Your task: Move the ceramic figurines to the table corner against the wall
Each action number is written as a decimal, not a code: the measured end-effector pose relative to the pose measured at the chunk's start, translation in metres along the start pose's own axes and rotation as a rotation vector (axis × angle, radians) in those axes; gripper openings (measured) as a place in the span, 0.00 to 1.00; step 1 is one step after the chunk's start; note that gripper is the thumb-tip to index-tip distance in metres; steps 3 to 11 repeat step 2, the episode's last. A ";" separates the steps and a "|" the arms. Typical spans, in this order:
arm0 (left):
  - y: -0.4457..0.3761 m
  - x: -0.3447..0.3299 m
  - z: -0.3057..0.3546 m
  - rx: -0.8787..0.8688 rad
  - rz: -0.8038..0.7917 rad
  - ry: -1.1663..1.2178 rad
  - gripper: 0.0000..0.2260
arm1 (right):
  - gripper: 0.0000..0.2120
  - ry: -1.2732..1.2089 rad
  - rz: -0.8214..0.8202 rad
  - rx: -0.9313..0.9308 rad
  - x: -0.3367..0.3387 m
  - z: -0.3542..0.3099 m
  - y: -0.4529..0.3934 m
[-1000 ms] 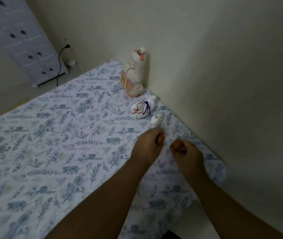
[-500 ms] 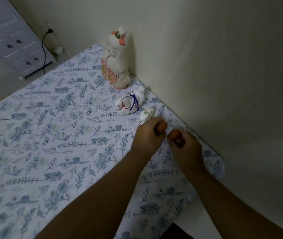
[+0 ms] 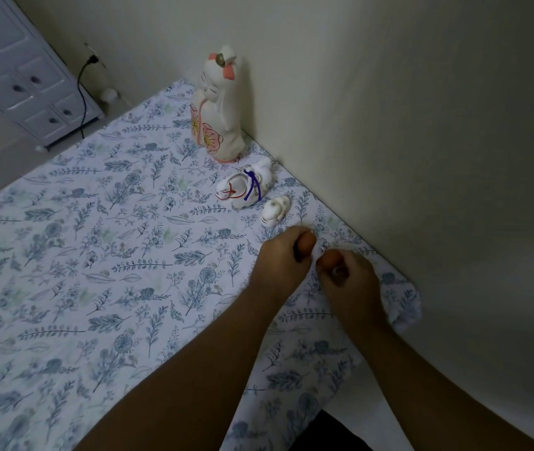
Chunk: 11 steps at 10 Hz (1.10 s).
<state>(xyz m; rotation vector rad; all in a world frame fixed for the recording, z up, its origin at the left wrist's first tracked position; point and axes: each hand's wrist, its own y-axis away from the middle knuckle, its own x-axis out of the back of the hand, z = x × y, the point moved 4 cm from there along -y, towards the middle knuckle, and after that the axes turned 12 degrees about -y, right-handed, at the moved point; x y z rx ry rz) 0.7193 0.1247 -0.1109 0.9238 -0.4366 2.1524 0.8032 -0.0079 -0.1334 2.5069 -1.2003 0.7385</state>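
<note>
Three ceramic figurines stand in a row along the wall on the floral tablecloth. A tall white cat with pink flowers [image 3: 218,118] is farthest. A lying white figurine with red and purple cords [image 3: 243,188] comes after it, then a tiny white one [image 3: 274,210]. My left hand [image 3: 283,258] is a fist just in front of the tiny one. A small reddish-brown rounded piece [image 3: 307,241] shows at its top. My right hand [image 3: 345,278] is a fist beside it, close to the wall, with a similar reddish-brown piece [image 3: 328,259]. Both pieces are mostly hidden.
The wall [image 3: 422,141] runs along the table's right side. The tablecloth's corner [image 3: 405,307] hangs off the near right edge. A white cabinet [image 3: 21,76] and a black power cable [image 3: 81,92] stand beyond the table at upper left.
Both fists stay closed and have drifted slightly toward the wall and closer together. The view itself has shifted. The three figurines have not moved.
</note>
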 end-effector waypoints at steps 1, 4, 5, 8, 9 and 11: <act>0.006 0.003 -0.001 -0.002 0.001 -0.012 0.18 | 0.13 -0.033 -0.040 -0.044 0.001 -0.002 0.001; 0.026 0.017 -0.008 0.097 -0.003 0.035 0.24 | 0.29 0.037 0.048 -0.022 0.014 -0.016 0.013; 0.026 0.017 -0.008 0.097 -0.003 0.035 0.24 | 0.29 0.037 0.048 -0.022 0.014 -0.016 0.013; 0.026 0.017 -0.008 0.097 -0.003 0.035 0.24 | 0.29 0.037 0.048 -0.022 0.014 -0.016 0.013; 0.026 0.017 -0.008 0.097 -0.003 0.035 0.24 | 0.29 0.037 0.048 -0.022 0.014 -0.016 0.013; 0.026 0.017 -0.008 0.097 -0.003 0.035 0.24 | 0.29 0.037 0.048 -0.022 0.014 -0.016 0.013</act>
